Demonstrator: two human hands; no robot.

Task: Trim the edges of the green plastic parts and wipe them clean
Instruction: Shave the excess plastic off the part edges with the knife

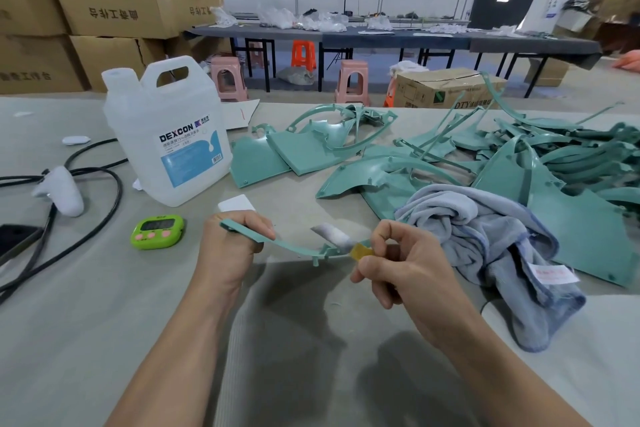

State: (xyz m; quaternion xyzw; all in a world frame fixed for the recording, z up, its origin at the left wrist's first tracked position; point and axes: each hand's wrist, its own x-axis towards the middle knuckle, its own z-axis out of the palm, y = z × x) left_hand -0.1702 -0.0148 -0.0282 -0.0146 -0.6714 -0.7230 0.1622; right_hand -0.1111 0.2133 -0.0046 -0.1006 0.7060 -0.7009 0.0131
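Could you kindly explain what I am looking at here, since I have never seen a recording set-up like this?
There is no machine here: a person works with two bare hands, filmed by one wide-angle camera worn on the head, looking forward and down. The left hand grips a thin green strip, and the right hand pinches a small yellowish tool at the strip's other end. On the grey table lie a pile of green parts, a crumpled blue-grey cloth, a clear jug labelled DEXCON and a green timer.
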